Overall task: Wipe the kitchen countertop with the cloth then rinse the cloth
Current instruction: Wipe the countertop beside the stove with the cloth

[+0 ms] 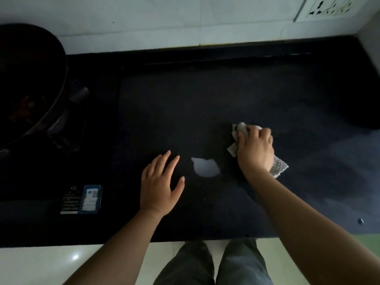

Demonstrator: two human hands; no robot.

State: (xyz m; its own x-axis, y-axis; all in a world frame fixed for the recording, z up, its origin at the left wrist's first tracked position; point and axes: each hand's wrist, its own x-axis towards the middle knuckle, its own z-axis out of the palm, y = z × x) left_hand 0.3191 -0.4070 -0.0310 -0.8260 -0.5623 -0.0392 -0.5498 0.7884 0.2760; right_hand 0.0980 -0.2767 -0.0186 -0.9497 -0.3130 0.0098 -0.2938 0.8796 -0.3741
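Single head view, looking steeply down and forward over countertop (205,95) front edge toward back wall (144,21); close range, both forearms within frame; no second view

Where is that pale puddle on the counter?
The pale puddle lies on the dark countertop near its front edge, between the left hand and right hand.

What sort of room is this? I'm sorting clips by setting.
Likely a home kitchen: a dark countertop against a tiled wall, a pan on a stove at the left, a wall socket.
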